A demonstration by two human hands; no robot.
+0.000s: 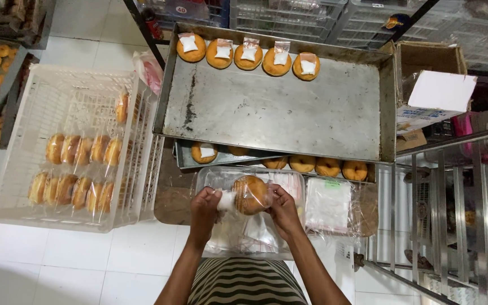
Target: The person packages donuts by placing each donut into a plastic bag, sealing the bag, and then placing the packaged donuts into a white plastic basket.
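Observation:
Both my hands hold one golden doughnut (249,195) wrapped in a clear plastic bag, low in the middle of the view. My left hand (204,209) pinches the bag's end, where a small white packet shows. My right hand (282,208) grips the bag's other side. Under them lies a clear plastic container (213,178) with more clear bags. Beyond it a big metal tray (278,110) carries several doughnuts (248,56) along its far edge, each with a white packet on top.
A white plastic crate (57,90) on the left holds rows of bagged doughnuts (80,149). A lower tray (183,161) with more doughnuts (327,166) sticks out beneath the big one. A stack of clear bags (329,204) lies at right, beside a metal rack (453,226) and a cardboard box (430,59).

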